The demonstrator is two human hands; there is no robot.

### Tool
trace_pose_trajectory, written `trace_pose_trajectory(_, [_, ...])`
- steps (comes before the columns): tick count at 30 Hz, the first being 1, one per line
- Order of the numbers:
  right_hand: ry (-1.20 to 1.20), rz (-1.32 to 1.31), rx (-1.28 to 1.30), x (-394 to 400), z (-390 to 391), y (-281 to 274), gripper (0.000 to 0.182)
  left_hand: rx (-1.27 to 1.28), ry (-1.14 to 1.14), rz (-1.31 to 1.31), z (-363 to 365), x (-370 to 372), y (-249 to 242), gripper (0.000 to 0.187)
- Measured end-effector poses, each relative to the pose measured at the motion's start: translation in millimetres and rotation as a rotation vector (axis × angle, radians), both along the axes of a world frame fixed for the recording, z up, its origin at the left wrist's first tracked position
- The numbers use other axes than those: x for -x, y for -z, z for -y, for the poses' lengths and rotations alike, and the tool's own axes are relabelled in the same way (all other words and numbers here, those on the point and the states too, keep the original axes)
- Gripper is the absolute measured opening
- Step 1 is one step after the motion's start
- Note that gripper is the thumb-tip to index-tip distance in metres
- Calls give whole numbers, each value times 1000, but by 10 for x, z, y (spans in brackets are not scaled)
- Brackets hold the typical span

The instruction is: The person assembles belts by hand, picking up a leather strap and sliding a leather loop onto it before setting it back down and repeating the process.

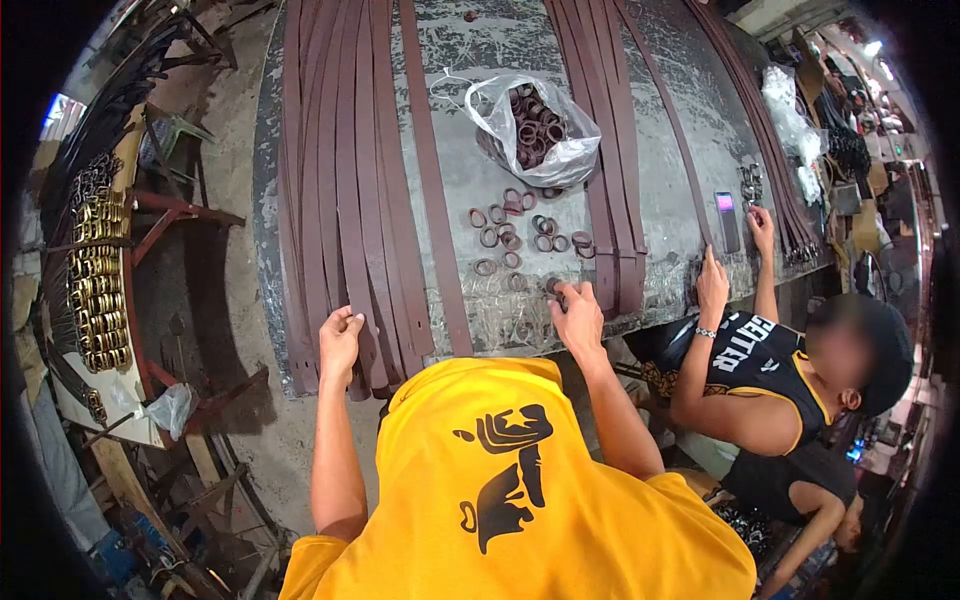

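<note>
Long brown belt straps (388, 180) lie lengthwise on the table, their ends near my body. My left hand (340, 345) is at the strap ends on the left, fingers curled and pinched; what is between them is hidden. Alone to the right of that bundle lies a single strap (432, 190). With the fingertips of my right hand (578, 320) I grip a small dark belt loop (553, 286) at the near side of the table. Several more belt loops (510, 240) lie scattered beyond it. A clear plastic bag (572, 165) full of loops stands open behind them.
A second strap bundle (612, 200) lies right of the loops. At the right, a co-worker (760, 370) touches the table near a phone (726, 215) and metal buckles (751, 185). Gold buckles (98, 290) fill a rack at the left.
</note>
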State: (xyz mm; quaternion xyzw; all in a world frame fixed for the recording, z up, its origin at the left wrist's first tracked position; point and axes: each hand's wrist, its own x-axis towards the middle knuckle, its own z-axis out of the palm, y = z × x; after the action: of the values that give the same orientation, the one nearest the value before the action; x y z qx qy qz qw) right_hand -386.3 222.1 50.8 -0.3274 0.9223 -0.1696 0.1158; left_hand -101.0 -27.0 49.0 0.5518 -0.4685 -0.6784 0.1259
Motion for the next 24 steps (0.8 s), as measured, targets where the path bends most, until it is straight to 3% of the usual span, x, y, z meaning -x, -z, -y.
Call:
trace_pose_trajectory(2, [-58, -88, 22, 7, -11, -95, 25, 28, 4, 56, -8, -128, 192, 28])
trace_pose_trajectory(4, [-120, -243, 72, 86, 36, -161, 26, -37, 1, 10, -35, -100, 2, 33])
trace_pose_trajectory(5, [-56, -215, 80, 175, 73, -148, 26, 0, -53, -11, -28, -158, 100, 29])
trace_pose_trajectory(7, [73, -155, 94, 420, 189, -99, 25, -65, -115, -91, -29, -49, -292, 22])
trace_pose_trajectory(10, [152, -97, -91, 661, 369, -138, 23, -95, -106, -190, 64, -14, -415, 14])
trace_pose_trajectory(13, [130, 29, 76, 836, 340, 17, 25, -79, -100, -319, 127, 123, -617, 16])
trace_pose_trajectory(17, [136, 880, 731, 589, 316, -147, 21, -139, -95, -462, 33, 385, -850, 21])
trace_pose_trajectory(18, [79, 1032, 747, 511, 297, -228, 17, -127, -82, -372, -22, 470, -878, 24])
trace_pose_trajectory(22, [18, 1057, 684, 76, 409, -550, 12, -88, 75, -333, -164, 670, -785, 19])
trace_pose_trajectory(24, [14, 1133, 777, -94, 487, -647, 17, -90, 92, -335, -209, 721, -780, 15])
